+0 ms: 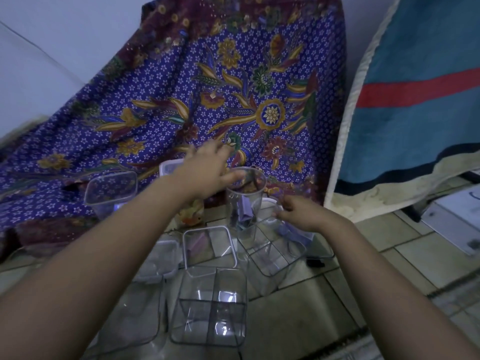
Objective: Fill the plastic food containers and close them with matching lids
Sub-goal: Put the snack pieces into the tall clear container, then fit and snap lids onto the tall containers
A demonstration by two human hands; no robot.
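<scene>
The left hand (pixel 207 167) is blurry and hides part of a small box (pixel 168 167). The yellow thing (pixel 191 216) below is unclear.

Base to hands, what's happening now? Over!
Left hand open over tall tub. Right hand curled beside it, grip unclear. Tub part filled, no lid. Empty tubs crowd the floor.

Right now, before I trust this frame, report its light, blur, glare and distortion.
Head view: dim, bluish light, no hard shadows; left hand smeared by motion, right hand sharper; small white glare spots on the nearest clear container; wide-angle bending curves the joints of the floor tiles and stretches the forearms; the far left edge of the batik cloth is blurred.
</scene>
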